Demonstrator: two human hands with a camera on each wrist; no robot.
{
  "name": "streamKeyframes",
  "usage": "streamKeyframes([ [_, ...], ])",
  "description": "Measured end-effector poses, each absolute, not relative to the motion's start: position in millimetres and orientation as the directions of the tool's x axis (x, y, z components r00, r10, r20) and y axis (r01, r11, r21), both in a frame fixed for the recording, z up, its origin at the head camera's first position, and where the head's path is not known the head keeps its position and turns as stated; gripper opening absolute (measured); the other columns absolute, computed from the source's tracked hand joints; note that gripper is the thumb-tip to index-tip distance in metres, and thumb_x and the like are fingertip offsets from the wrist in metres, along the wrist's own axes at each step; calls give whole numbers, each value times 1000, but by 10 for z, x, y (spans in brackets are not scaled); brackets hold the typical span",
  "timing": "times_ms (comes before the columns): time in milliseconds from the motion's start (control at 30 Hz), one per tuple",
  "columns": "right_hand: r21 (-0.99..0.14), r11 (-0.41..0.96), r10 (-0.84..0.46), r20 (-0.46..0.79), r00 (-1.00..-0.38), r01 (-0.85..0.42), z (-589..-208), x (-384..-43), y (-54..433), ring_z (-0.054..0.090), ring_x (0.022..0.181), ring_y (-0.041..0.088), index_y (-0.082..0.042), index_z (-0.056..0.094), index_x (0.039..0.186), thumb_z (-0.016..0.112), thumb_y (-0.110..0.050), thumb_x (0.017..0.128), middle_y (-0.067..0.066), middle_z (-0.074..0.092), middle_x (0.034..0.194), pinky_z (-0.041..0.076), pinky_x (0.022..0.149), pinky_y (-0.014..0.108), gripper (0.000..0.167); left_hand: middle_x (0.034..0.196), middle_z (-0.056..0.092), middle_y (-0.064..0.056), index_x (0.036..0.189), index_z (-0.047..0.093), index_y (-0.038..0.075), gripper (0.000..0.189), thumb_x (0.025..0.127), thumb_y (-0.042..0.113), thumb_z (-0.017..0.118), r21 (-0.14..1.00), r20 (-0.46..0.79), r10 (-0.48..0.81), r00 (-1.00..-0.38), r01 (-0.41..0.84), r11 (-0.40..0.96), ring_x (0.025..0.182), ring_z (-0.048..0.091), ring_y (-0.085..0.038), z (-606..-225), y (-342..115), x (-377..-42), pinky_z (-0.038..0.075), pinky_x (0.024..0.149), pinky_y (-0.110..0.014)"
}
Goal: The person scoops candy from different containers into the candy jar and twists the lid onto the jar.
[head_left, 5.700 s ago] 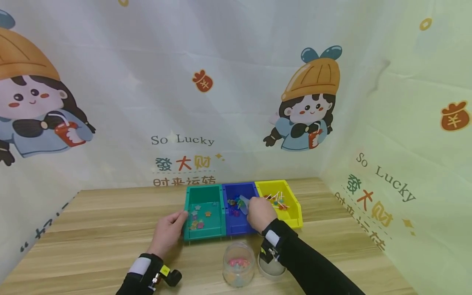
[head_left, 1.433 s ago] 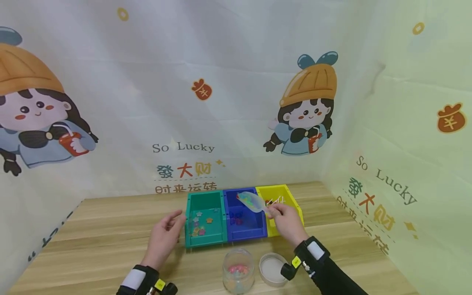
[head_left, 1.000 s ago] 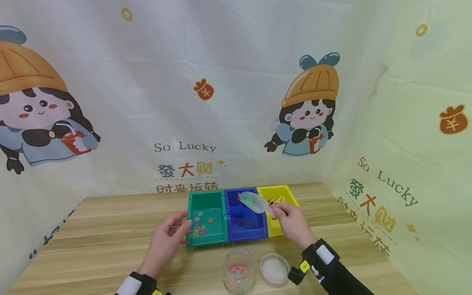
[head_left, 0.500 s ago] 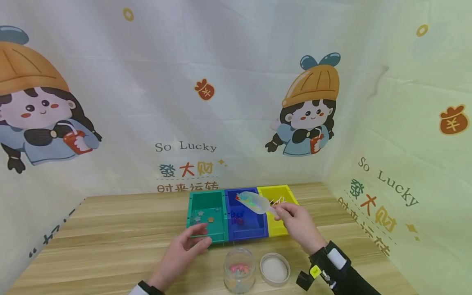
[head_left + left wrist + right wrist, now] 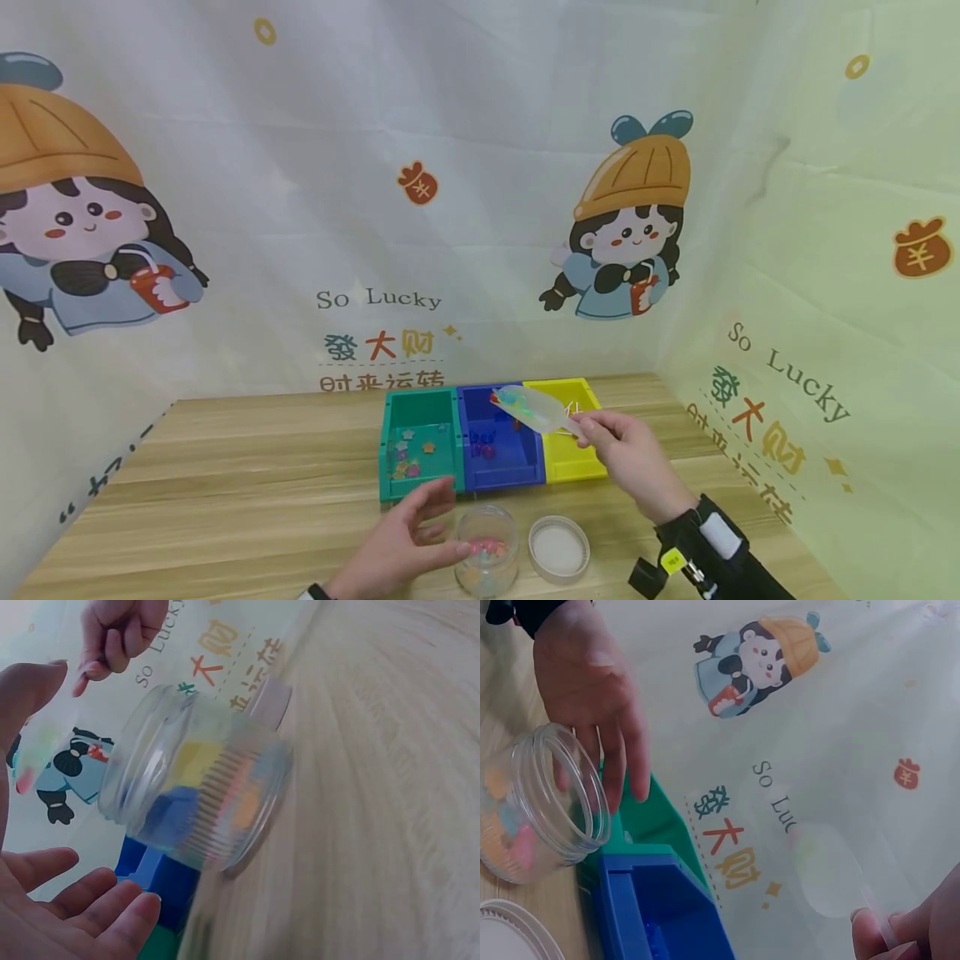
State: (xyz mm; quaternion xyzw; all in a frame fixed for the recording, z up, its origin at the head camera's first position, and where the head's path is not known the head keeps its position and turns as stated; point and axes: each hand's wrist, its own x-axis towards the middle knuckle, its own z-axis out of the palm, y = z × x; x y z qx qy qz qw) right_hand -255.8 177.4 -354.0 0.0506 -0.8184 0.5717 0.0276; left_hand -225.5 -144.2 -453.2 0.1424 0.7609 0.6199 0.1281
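My right hand [image 5: 637,462] pinches the handle of a translucent plastic scoop [image 5: 542,412], holding it above the blue and yellow bins. Small pieces in green, blue and red lie in the scoop's bowl. My left hand [image 5: 408,537] is at the left side of a clear jar [image 5: 489,575], fingers spread and relaxed, with the thumb overlapping the jar in the head view. In the left wrist view a gap shows between those fingers and the jar [image 5: 202,780]. The jar stands upright without a lid, pink and orange pieces low inside it.
Three joined bins stand behind the jar: a green bin [image 5: 384,467] with star-shaped pieces, a blue bin [image 5: 506,471] with some dark blue and purple pieces, and a yellow bin [image 5: 570,468] with white-stick lollipops. A white round lid [image 5: 558,548] lies right of the jar.
The scoop has come up out of the blue bin carrying pieces, then drifted slightly right. My left hand has left the green bin's side and moved right and nearer, to the jar.
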Motion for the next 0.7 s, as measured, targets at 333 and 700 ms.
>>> streamKeyframes([
  [333, -930, 350, -79, 94, -992, -116, -3492, -2457, 1869, 48, 80, 17, 1, 73, 120, 56, -17, 115, 6, 66, 104, 39, 66, 25, 25, 172, 41, -25, 169, 37, 7, 91, 96, 25, 88, 981, -70, 410, -909, 10, 191, 154, 44, -54, -4579, -1311, -2214, 42, 124, -68],
  [700, -931, 354, -64, 66, -996, -85, -3428, -2340, 1981, 43, 71, 13, 2, 72, 132, 56, -18, 115, 1, 64, 95, 38, 61, 23, 30, 168, 47, -22, 167, 42, 6, 97, 88, 24, 95, 964, -41, 435, -900, 78, 252, 145, 56, -44, -4658, -1214, -2250, 51, 117, -62],
])
